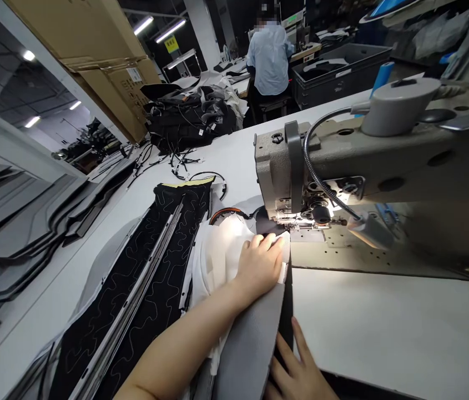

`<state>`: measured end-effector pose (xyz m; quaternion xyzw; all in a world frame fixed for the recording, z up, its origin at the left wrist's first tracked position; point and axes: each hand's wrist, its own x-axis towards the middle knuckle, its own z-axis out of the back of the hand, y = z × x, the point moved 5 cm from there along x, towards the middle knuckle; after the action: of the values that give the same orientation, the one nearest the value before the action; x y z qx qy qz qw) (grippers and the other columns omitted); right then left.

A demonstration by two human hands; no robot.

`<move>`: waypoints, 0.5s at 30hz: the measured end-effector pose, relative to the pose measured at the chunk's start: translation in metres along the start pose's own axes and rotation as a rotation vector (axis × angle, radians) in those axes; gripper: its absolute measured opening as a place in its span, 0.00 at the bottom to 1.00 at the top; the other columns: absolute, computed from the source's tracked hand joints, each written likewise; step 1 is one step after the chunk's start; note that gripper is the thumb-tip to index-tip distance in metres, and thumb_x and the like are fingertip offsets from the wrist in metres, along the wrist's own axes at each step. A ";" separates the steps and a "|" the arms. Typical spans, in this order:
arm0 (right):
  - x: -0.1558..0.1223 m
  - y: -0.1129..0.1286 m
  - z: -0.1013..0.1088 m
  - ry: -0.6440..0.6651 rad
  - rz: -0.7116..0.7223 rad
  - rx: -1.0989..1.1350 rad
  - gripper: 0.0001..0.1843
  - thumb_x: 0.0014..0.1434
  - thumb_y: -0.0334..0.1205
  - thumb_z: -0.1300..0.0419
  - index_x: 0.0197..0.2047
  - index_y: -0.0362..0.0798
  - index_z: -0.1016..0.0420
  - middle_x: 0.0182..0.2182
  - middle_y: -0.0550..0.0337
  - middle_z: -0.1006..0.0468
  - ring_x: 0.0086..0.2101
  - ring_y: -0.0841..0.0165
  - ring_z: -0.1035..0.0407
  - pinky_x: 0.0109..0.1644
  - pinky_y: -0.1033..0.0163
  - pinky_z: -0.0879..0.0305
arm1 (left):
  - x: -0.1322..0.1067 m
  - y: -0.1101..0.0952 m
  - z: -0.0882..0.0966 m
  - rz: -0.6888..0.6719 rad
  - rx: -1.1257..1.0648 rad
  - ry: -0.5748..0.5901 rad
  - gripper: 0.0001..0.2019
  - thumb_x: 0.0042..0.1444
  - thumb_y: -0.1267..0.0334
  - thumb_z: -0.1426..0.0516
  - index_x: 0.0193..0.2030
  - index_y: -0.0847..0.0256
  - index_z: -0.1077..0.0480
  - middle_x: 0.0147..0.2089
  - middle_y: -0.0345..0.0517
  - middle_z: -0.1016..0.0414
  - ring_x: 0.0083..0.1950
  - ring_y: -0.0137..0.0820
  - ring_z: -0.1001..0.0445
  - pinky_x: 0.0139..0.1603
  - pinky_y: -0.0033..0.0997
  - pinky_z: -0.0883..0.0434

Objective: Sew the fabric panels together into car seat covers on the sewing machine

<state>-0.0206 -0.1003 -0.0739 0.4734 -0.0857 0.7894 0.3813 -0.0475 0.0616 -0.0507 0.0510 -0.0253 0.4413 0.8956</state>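
Observation:
My left hand [259, 264] lies flat, fingers stretched forward, on white backing fabric [221, 255] just before the needle area [296, 225] of a grey industrial sewing machine [384, 161]. My right hand [298, 372] sits at the bottom edge, fingers spread, touching the dark edge of a grey fabric panel [251, 344] that runs towards the machine. Neither hand grips anything that I can see. A black quilted cover piece [151, 278] with a grey strip lies to the left of the panel.
Stacks of grey cut panels [21, 222] fill the left. Black covers and cables [188, 119] pile up at the back beside cardboard boxes [105, 61]. A person in a light blue shirt [270, 55] sits facing away near a dark crate [338, 72]. White table [384, 328] at right.

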 end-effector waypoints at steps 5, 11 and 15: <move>-0.002 0.000 -0.003 -0.003 -0.022 0.012 0.13 0.62 0.34 0.52 0.37 0.51 0.25 0.31 0.61 0.26 0.46 0.58 0.34 0.63 0.37 0.61 | 0.001 0.000 -0.002 0.035 0.017 -0.035 0.20 0.63 0.61 0.55 0.60 0.54 0.38 0.57 0.46 0.34 0.49 0.40 0.37 0.42 0.40 0.38; -0.002 -0.001 -0.001 -0.021 -0.015 0.032 0.14 0.61 0.33 0.51 0.39 0.52 0.25 0.30 0.61 0.26 0.44 0.57 0.33 0.63 0.37 0.60 | 0.007 0.000 -0.004 0.087 0.023 -0.059 0.18 0.61 0.61 0.52 0.57 0.53 0.34 0.44 0.50 0.31 0.44 0.40 0.37 0.39 0.39 0.39; -0.001 -0.001 0.000 -0.023 -0.018 0.043 0.15 0.62 0.34 0.53 0.40 0.53 0.25 0.30 0.61 0.26 0.44 0.57 0.33 0.63 0.38 0.60 | 0.010 0.001 -0.006 0.105 -0.014 -0.068 0.16 0.60 0.62 0.52 0.52 0.52 0.30 0.38 0.49 0.33 0.42 0.38 0.37 0.39 0.37 0.39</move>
<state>-0.0195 -0.0997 -0.0747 0.4913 -0.0688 0.7820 0.3773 -0.0425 0.0705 -0.0555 0.0581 -0.0615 0.4856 0.8701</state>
